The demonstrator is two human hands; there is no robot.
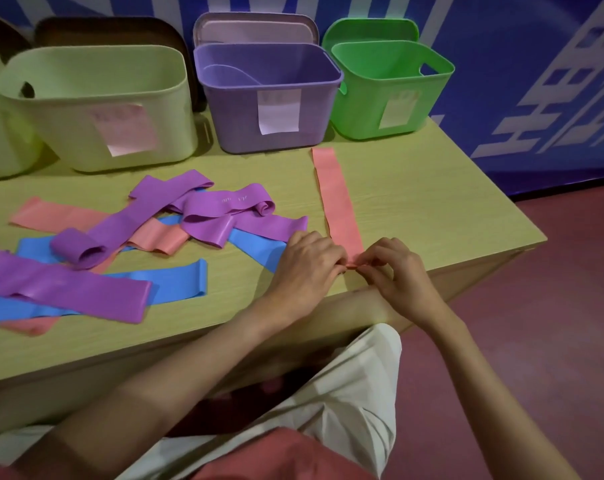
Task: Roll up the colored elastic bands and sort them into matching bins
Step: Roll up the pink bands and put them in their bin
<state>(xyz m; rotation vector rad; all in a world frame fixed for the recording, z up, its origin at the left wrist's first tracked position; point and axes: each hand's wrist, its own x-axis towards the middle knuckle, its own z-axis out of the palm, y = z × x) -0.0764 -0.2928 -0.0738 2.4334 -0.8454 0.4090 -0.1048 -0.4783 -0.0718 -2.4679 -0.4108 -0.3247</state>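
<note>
1. Pink band (337,199) lies flat on the counter (432,202), apart from the pile to the left. Long axis runs away from the person: near end at the counter's front edge, far end pointing at the gap between the purple bin (231,133) and green bin (356,116).
2. Grip: left hand (307,261) and right hand (397,268) both at the near end, fingers curled, pinching the band's edge from either side. A small fold or first turn shows between the fingertips; can't tell how many turns.
3. Key relation: the whole unrolled length lies straight ahead of the grip, so the roll prob. has to travel forward along that axis, toward the bins. Both hands about equally near; one each side of the strip.
4. Judgement: rolling barely begun, nearly all the strip is flat.
5. Risk, prob.: uneven pressure L/R would skew the roll.
6. Bin w/ pink label (123,133) stands far left, well apart from the band; left hand is the nearer one.
7. Other bands (148,237), purple, blue, pink, lie tangled to the left, not rolled tight.
</note>
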